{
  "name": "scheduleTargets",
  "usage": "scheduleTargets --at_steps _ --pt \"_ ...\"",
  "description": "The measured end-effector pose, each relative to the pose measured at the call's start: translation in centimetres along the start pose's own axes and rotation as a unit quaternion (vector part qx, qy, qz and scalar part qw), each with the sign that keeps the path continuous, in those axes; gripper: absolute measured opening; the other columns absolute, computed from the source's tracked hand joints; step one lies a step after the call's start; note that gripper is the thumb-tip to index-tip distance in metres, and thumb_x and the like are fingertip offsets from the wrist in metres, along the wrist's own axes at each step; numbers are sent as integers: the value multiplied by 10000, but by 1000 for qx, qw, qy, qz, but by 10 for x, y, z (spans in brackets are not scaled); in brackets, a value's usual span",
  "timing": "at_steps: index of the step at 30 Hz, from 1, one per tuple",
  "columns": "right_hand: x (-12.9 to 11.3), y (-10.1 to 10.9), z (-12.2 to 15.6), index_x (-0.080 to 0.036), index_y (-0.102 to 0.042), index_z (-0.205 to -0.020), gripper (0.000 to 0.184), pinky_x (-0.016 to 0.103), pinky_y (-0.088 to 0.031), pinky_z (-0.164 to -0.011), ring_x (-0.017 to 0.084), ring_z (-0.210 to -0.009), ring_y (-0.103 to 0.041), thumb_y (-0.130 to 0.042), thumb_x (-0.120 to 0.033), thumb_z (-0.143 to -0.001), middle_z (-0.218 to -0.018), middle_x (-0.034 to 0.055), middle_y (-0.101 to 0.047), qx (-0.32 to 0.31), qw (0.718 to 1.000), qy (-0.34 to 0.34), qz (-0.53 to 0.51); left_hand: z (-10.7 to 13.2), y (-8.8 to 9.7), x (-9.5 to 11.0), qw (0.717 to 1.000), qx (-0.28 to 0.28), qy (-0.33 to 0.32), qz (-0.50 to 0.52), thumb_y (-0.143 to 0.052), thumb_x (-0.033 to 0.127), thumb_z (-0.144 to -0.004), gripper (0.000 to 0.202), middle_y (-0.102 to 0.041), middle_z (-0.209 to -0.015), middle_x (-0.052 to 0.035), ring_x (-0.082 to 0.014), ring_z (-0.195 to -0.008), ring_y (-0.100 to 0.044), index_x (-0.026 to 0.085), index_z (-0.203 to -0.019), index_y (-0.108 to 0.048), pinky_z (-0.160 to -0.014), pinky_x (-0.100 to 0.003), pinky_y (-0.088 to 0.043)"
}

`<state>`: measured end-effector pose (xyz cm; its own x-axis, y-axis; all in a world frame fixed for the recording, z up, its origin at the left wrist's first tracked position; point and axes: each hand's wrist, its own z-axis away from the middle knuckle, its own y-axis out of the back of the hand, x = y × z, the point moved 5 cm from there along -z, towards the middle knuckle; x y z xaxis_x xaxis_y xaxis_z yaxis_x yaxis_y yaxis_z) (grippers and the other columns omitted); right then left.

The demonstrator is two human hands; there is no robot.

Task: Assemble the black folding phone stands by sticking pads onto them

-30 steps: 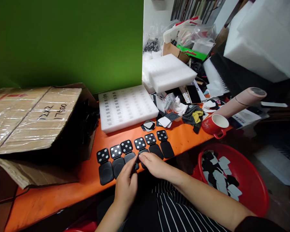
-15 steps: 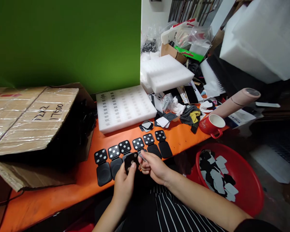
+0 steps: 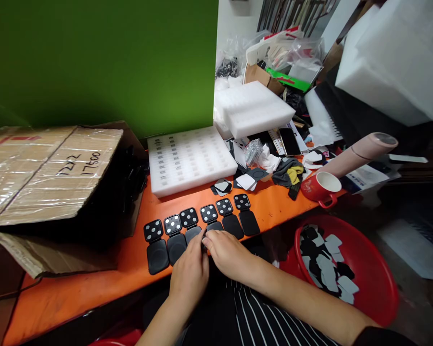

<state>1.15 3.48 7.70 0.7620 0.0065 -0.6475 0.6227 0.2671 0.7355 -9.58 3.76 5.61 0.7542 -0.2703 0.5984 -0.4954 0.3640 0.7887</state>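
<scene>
My left hand [image 3: 191, 270] and my right hand [image 3: 225, 252] meet over the table's front edge, fingers closed. Between them only a thin dark edge of a black square piece [image 3: 204, 234] shows; my left hand grips it. What my right fingertips pinch is hidden. Just beyond my hands lies a row of several black hinged folding pieces, opened flat. Their upper halves, such as the leftmost dotted square [image 3: 153, 231], carry light round discs. The lower halves, such as the plain black pad [image 3: 158, 257], have no discs. My hands partly cover the middle ones.
A white foam tray [image 3: 191, 161] with slots holding small metal pieces stands behind the row. An opened cardboard box [image 3: 57, 178] is on the left. At right are a red mug [image 3: 315, 188], a pink flask [image 3: 361, 153] and a red basin [image 3: 377, 269] of black and white pads.
The dotted black square in my left hand has turned edge-on and is now mostly covered. My right hand has closed in against it, hiding the small ridged silver stack it held.
</scene>
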Motion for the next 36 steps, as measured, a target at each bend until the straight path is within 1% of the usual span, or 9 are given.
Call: scheduleTargets --at_steps 4,9,15,17,20,23,30,33,36 --pt "-1 1 -1 -151 -571 -868 248 343 -376 -727 227 -818 -554 -371 -284 -930 -855 111 -622 -12 1000 -11 -8 3 -3 1 1000 10 -19 -6 -344 191 -883 438 -552 -1297 -133 -250 -1104 -589 163 -1312 -428 -843 -398 -523" --pt "2 1 -3 -182 -555 -716 226 285 -333 -613 163 -656 -511 -462 -305 -882 -704 40 -602 37 994 -39 -91 6 -1 4 999 29 -44 4 -360 167 -879 408 -601 -1231 -118 -247 -1051 -620 189 -1269 -477 -808 -379 -536" --pt "11 -11 -5 -185 -511 -665 283 276 -334 -605 148 -638 -489 -451 -357 -882 -673 19 -566 63 980 -33 -183 1 -1 -3 996 30 -15 79 -375 156 -864 392 -650 -1155 -96 -245 -1006 -637 210 -1211 -550 -827 -386 -524" --pt "16 -15 -6 -179 -512 -665 344 267 -355 -614 138 -646 -485 -425 -424 -891 -674 15 -551 47 958 -36 -280 -2 -2 -8 991 36 -2 130 -411 127 -825 431 -640 -1189 -70 -236 -1064 -610 230 -1215 -563 -895 -389 -491" --pt "22 -26 -8 -168 -518 -686 442 236 -356 -561 105 -578 -427 -407 -557 -865 -626 -16 -471 -12 881 -83 -465 -5 -2 -13 977 40 28 208 -453 122 -782 453 -653 -1178 -49 -233 -1063 -610 239 -1196 -596 -924 -386 -472" --pt "24 -32 -8 -165 -516 -690 496 213 -319 -507 81 -525 -353 -455 -645 -798 -603 -41 -401 -40 835 -121 -536 -6 0 -12 975 37 29 217 -456 171 -806 413 -658 -1170 -51 -238 -1028 -626 237 -1182 -611 -904 -384 -481" --pt "17 -24 -12 -173 -545 -728 457 294 -418 -685 147 -730 -529 -413 -593 -852 -768 28 -578 -44 902 -41 -427 -4 5 -15 993 49 1 106 -425 96 -772 513 -634 -1212 -27 -225 -1080 -601 257 -1240 -559 -909 -360 -481" --pt "15 -18 -12 -172 -554 -746 399 318 -423 -737 165 -783 -556 -418 -522 -880 -798 35 -608 -39 931 -14 -363 -4 5 -18 990 49 9 135 -435 121 -773 487 -644 -1194 -18 -225 -1085 -597 263 -1217 -577 -915 -354 -471" --pt "16 -17 -13 -169 -563 -760 410 302 -415 -733 152 -772 -543 -401 -521 -892 -794 31 -598 -33 935 13 -352 -7 4 -19 973 30 42 225 -489 194 -778 357 -703 -1050 -32 -241 -964 -636 245 -1091 -654 -850 -355 -484"
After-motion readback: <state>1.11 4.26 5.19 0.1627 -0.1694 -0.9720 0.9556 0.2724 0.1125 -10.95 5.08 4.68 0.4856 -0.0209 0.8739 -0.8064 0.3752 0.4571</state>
